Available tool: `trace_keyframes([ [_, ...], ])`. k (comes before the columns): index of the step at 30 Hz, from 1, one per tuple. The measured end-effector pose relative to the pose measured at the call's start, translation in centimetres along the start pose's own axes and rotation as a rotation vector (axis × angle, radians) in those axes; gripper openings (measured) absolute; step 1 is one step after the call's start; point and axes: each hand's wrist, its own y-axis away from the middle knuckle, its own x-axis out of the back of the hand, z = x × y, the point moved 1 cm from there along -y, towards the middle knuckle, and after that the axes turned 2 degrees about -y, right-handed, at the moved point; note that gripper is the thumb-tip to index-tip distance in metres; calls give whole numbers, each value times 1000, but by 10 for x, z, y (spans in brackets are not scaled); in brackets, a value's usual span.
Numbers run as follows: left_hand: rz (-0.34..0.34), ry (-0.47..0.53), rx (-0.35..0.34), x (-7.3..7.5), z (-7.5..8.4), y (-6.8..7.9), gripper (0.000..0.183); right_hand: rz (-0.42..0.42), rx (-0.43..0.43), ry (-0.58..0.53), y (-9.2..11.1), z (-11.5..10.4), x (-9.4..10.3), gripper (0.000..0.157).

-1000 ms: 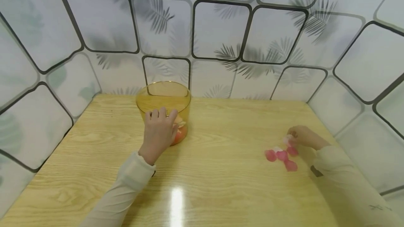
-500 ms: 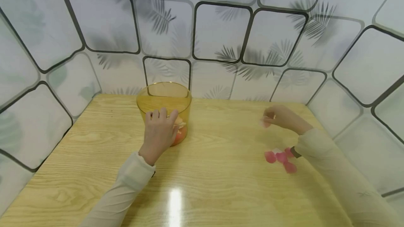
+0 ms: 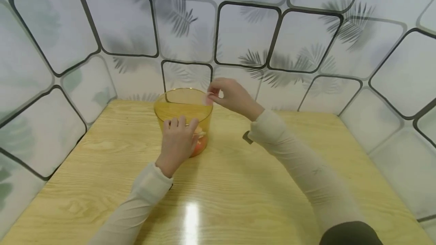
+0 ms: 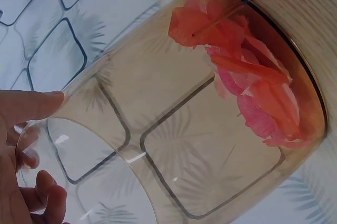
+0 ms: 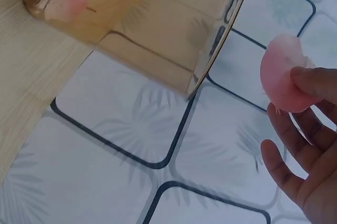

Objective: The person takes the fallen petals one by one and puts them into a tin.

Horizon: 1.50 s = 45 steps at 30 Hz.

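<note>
A clear amber glass container stands upright on the wooden table, with several pink and orange-red petals at its bottom. My left hand grips the near side of its rim; in the left wrist view the thumb and fingers lie at the edge. Just above the right side of the rim, my right hand pinches a pale pink petal between thumb and fingers. In the right wrist view that petal is apart from the glass. The loose petals on the table at right are hidden behind my right arm.
The wooden table ends at a patterned wall close behind the container, with side walls left and right. A small dark object is at the right cuff. A dark rounded shape shows at the bottom right edge.
My right hand has lifted the petal from the pile at right and carried it left to above the container's rim. The left hand has stayed on the container.
</note>
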Motion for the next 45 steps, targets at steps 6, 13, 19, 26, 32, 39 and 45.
trace_keyframes([
  [6,-14,15,1,1,3,-2,46,-90,-34,42,-21,-7,-16,8],
  [13,-39,26,11,2,2,-1,41,-85,-54,42,-5,3,-8,9],
  [19,-29,12,0,1,1,0,42,-60,-61,36,37,19,16,9],
  [26,-39,1,-16,2,0,-1,41,-63,-126,108,112,51,43,9],
  [32,-58,18,1,3,0,-1,41,-153,-235,139,186,89,52,9],
  [39,-61,41,9,5,1,-1,41,-386,-375,80,256,109,40,14],
  [45,-49,42,5,3,2,-2,41,-469,-393,-4,277,105,20,24],
])
